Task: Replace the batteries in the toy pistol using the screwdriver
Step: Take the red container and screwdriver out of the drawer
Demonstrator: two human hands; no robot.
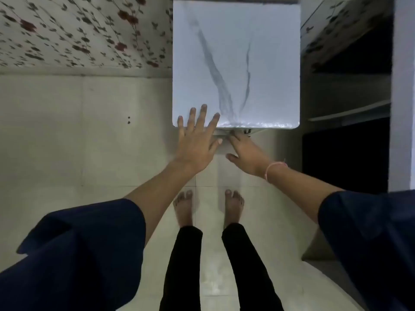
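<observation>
A person stands barefoot on pale glossy floor tiles [139,135], both arms stretched forward to a small square worktop [258,52] with rounded corners and a white, marble-look surface streaked with grey veins. The left hand [197,142] lies flat with fingers spread wide across the near-left corner, its grip wide and holding nothing. The right hand [244,151] reaches under the worktop's front edge, its fingertips hidden there, so I cannot tell whether its grip is closed on anything. A thin pink band [275,169] circles that wrist. Loose dark-blue sleeves [89,254] frame the view. Floral wallpaper [78,30] covers the wall behind. Neither toy pistol nor screwdriver shows anywhere.
</observation>
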